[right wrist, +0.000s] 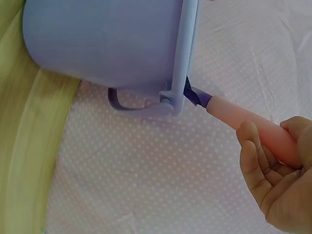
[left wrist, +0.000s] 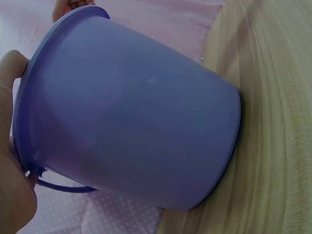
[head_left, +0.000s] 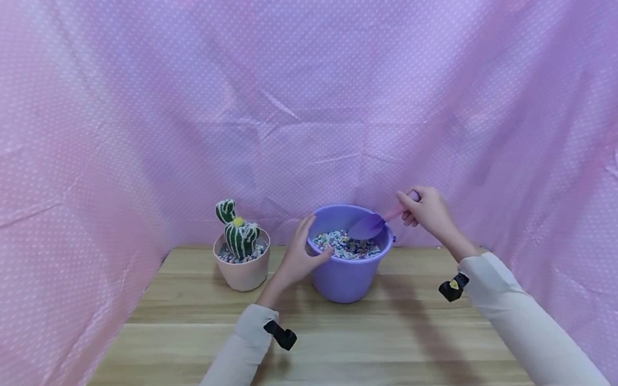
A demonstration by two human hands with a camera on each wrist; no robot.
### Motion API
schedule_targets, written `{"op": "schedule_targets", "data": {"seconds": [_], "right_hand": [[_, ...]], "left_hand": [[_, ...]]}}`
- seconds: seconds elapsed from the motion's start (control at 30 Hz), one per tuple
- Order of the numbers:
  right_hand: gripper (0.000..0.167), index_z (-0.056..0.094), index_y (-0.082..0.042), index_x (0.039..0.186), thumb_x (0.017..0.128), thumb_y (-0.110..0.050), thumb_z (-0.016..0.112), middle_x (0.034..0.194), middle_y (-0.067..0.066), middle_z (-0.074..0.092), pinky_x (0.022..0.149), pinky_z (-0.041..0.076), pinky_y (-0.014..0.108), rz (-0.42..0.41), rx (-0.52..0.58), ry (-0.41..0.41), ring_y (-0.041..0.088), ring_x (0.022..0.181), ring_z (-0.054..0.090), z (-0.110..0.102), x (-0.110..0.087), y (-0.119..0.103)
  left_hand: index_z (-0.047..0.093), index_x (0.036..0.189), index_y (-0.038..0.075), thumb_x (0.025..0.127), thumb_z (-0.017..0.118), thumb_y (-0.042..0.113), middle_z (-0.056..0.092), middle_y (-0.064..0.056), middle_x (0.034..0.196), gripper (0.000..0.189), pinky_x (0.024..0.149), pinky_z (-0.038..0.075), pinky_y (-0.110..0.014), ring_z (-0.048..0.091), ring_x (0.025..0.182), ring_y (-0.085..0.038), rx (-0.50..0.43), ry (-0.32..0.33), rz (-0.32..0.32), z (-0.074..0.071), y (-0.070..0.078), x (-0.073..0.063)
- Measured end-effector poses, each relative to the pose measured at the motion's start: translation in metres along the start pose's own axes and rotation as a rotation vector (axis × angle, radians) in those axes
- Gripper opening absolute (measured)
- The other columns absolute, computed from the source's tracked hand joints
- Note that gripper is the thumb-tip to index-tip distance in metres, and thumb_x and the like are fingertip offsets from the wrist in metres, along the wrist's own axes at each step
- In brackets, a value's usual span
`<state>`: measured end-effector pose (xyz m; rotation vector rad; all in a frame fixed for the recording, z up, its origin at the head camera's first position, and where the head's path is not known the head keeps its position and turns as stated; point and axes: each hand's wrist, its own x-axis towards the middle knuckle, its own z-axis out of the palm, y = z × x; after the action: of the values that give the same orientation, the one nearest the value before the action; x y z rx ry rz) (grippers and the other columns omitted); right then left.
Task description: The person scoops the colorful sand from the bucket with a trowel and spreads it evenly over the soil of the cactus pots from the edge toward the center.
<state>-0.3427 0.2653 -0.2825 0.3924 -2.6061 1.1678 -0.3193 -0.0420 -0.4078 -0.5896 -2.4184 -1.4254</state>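
Observation:
A purple bucket (head_left: 344,280) stands upright on the table, partly filled with small multicoloured beads (head_left: 338,243). My left hand (head_left: 304,257) holds its rim at the left, the thumb on the front edge and the fingers along the side. In the left wrist view the bucket's wall (left wrist: 131,107) hides most of those fingers. My right hand (head_left: 430,211) grips the pink handle (right wrist: 243,119) of a small shovel above the bucket's right side. The shovel's purple blade (head_left: 367,226) tilts down inside the rim, over the beads.
Left of the bucket is a pale pink pot (head_left: 244,274) with a green cactus (head_left: 241,239) set in small pebbles. A pink dotted cloth (head_left: 312,129) hangs behind the wooden table (head_left: 358,353). The bucket's handle (right wrist: 131,111) hangs down at the back.

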Motion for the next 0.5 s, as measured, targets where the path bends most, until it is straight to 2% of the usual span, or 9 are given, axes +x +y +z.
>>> {"op": "schedule_targets", "data": {"seconds": [0.13, 0.37, 0.5], "right_hand": [[0.034, 0.064, 0.004, 0.094, 0.104, -0.028, 0.059, 0.067, 0.012, 0.07, 0.05, 0.058, 0.028, -0.032, -0.093, -0.059, 0.017, 0.053, 0.065, 0.005, 0.013, -0.008], [0.032, 0.062, 0.0, 0.09, 0.105, -0.027, 0.056, 0.069, 0.01, 0.071, 0.048, 0.054, 0.027, -0.033, -0.22, -0.19, 0.016, 0.053, 0.065, 0.019, 0.033, -0.008], [0.029, 0.059, 0.0, 0.09, 0.107, -0.024, 0.053, 0.075, 0.014, 0.075, 0.047, 0.052, 0.025, -0.025, -0.191, -0.213, 0.022, 0.056, 0.066, 0.032, 0.041, -0.002]], "left_hand": [[0.027, 0.161, 0.009, 0.084, 0.079, 0.041, 0.022, -0.012, 0.169, 0.098, 0.125, 0.021, -0.063, 0.021, 0.156, -0.033, -0.022, 0.018, -0.001, -0.002, -0.005, 0.0], [0.029, 0.161, 0.012, 0.083, 0.078, 0.05, 0.019, -0.011, 0.171, 0.099, 0.124, 0.019, -0.065, 0.016, 0.158, -0.033, 0.039, -0.008, -0.041, -0.003, -0.006, 0.0], [0.03, 0.161, 0.011, 0.084, 0.078, 0.05, 0.02, -0.01, 0.171, 0.099, 0.124, 0.019, -0.065, 0.017, 0.158, -0.031, 0.056, -0.014, -0.033, -0.004, -0.008, 0.001]]}}
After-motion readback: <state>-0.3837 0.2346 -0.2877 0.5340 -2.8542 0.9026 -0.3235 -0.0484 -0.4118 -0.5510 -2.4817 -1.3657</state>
